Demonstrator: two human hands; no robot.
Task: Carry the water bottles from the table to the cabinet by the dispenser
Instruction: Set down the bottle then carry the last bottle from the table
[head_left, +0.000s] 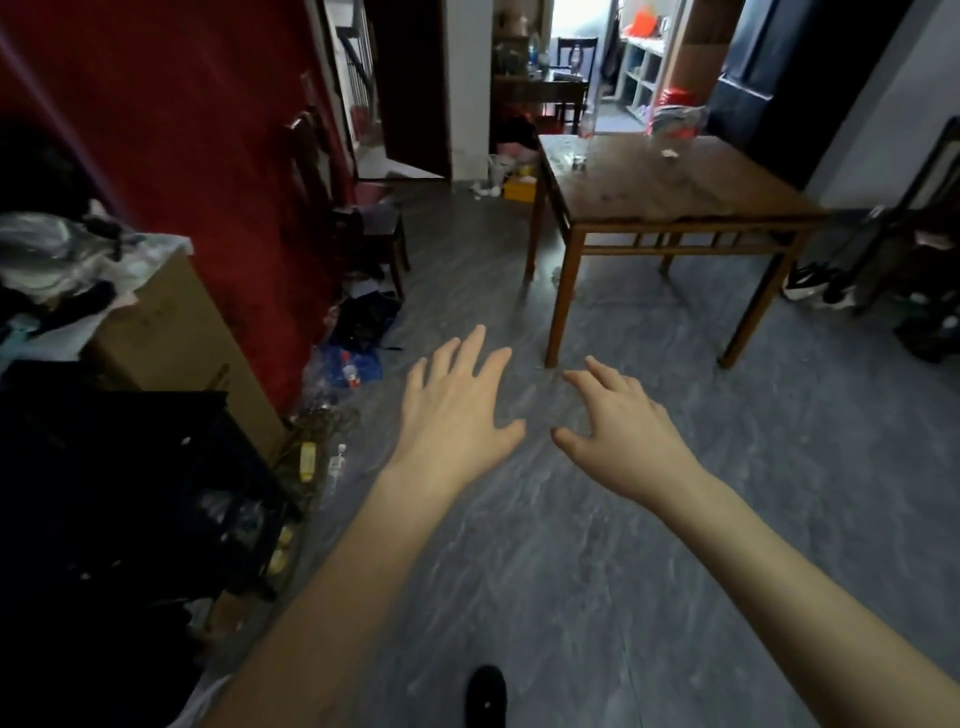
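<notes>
Two things mattered: the wooden counter (675, 192) stood well ahead, a clear bottle (588, 122) upright at its far edge. Both hands, left (457, 410) and right (623, 431), hung spread and empty. Probably light, slick plastic; best gripped round the middle.

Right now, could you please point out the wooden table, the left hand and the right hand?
wooden table (675, 192), head view, bare tabletop.
left hand (457, 410), head view, back of hand.
right hand (623, 431), head view, back of hand.

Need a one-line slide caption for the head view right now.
Both hands, left hand and right hand, open and empty above the grey floor, wooden table ahead.
</notes>
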